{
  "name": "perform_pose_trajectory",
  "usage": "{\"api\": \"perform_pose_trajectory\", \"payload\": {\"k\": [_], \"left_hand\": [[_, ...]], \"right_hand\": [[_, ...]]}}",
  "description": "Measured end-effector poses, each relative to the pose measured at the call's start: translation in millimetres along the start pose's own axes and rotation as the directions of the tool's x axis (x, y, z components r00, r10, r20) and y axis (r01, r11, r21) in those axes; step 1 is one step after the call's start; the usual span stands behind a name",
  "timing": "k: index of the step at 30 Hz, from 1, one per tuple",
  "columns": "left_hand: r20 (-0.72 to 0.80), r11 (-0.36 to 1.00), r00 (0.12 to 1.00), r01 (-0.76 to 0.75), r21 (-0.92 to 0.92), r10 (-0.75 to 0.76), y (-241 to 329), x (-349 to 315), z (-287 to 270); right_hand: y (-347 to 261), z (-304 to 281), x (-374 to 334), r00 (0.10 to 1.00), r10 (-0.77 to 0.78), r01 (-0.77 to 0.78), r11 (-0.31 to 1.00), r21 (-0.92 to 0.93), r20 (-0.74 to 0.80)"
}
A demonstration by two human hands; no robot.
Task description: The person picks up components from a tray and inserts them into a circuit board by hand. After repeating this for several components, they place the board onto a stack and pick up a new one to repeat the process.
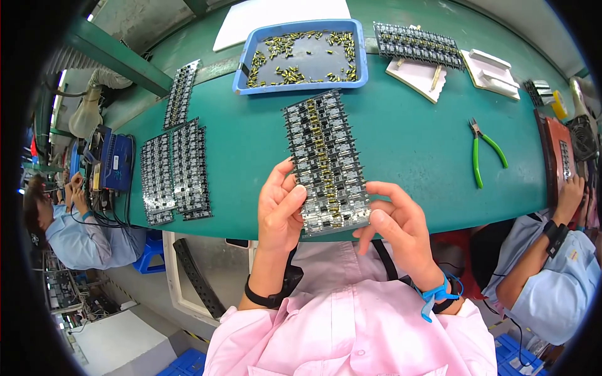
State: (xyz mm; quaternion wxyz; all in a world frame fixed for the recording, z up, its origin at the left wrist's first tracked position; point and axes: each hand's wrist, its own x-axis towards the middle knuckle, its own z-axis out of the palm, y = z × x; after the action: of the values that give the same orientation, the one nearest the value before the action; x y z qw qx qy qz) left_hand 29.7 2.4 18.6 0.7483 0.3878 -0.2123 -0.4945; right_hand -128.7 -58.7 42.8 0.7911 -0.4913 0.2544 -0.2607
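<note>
A long panel of small circuit boards (342, 150) hangs over the table's front edge, tilted, with a column of brass-coloured cylindrical parts down its middle. My left hand (281, 210) is closed on its left edge, thumb on top and the fingers partly hidden beneath. At the lower right corner, my right hand (401, 229) pinches the edge between thumb and fingers. Beyond the panel stands a blue tray (301, 89) with many loose brass-coloured parts of the same look scattered on its dark bottom.
Several more board panels (157, 178) lie on the green table (414, 150) at left. Another panel (417, 47) rests on white blocks at the back right. Green-handled side cutters (480, 153) lie at right. Co-workers sit at both sides, one sleeve (558, 288) close at right.
</note>
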Motion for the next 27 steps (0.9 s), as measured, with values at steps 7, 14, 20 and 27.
{"api": "perform_pose_trajectory", "payload": {"k": [7, 14, 20, 27], "left_hand": [[-0.023, 0.997, 1.000, 0.001, 0.076, 0.001, -2, 0, -1], [-0.051, 0.994, 0.998, -0.015, 0.110, 0.021, -4, 0, 6], [0.000, 0.990, 1.000, -0.019, 0.140, 0.020, -4, -1, 10], [0.094, 0.986, 0.995, -0.038, 0.161, 0.023, -6, -1, 7]], "right_hand": [[2, -4, -4, 0.999, 0.027, -0.027, 1.000, -0.007, -0.039], [5, -7, -3, 0.996, 0.012, -0.010, 1.000, 0.020, -0.087], [4, -11, -6, 0.990, -0.033, 0.038, 0.999, 0.035, -0.134], [-16, -37, -10, 0.963, -0.110, 0.119, 0.993, 0.022, -0.247]]}}
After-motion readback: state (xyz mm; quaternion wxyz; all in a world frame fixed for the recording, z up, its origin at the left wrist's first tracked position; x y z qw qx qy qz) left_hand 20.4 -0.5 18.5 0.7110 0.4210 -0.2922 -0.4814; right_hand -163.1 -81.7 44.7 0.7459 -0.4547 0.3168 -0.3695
